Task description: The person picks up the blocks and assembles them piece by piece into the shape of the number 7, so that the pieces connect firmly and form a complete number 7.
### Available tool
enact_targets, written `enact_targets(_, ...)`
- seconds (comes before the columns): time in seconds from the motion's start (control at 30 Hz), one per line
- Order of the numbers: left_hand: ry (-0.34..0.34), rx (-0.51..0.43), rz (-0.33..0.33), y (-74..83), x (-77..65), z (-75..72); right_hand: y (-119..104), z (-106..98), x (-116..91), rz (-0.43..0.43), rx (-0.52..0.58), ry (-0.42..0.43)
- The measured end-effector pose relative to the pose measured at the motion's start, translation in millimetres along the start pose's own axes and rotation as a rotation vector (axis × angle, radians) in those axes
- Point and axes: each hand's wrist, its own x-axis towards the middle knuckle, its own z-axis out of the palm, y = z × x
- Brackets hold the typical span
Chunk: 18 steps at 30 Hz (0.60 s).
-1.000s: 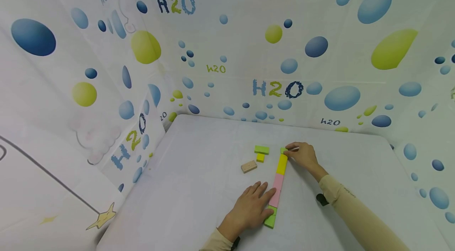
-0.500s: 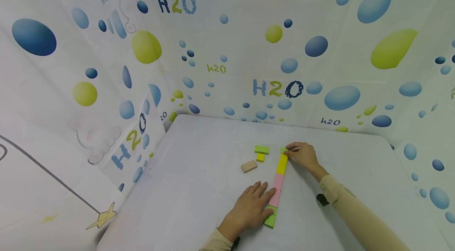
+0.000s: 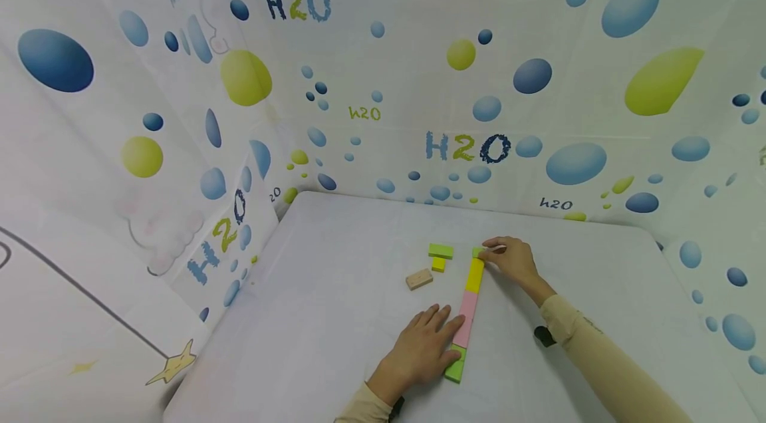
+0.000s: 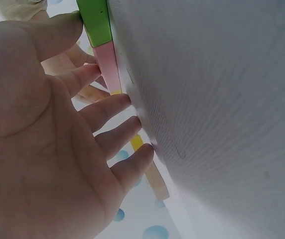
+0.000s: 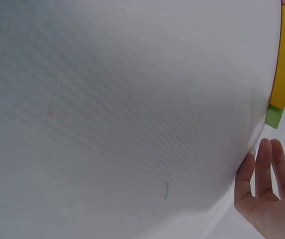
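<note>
A straight row of blocks lies on the white table: a green block [image 3: 455,370] at the near end, a pink stretch [image 3: 464,328], a yellow block [image 3: 475,275] and a small green block [image 3: 477,253] at the far end. My left hand [image 3: 421,351] rests along the row's left side, fingers spread. Its thumb touches the near green block [image 4: 95,22], and its index fingertip touches the pink part [image 4: 107,67]. At the far end, my right hand [image 3: 513,259] has its fingertips right beside the small green block. In the right wrist view, its fingers [image 5: 263,169] are loosely extended.
Left of the row's far half lie a green block [image 3: 441,251], a small yellow block [image 3: 439,265] and a plain wooden block [image 3: 419,279]. White sheeting [image 3: 383,143] printed with blue and green spots rises behind the table [image 3: 311,316] and along its sides.
My right hand has shifted very slightly to the right at the far end of the row. The left hand and the blocks stay in place.
</note>
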Motion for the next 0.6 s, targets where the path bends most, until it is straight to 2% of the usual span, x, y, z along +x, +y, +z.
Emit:
enact_targets(0.33,-0.004,0.011,0.006,0.6,0.3,-1.8,-5.9,-7.8,-7.6,0.012,0.006,0.013)
enact_targets(0.6,0.002,0.006,0.006,0.1,0.6,-0.8,-11.9,-16.7,-17.5,-0.034,0.027,0.017)
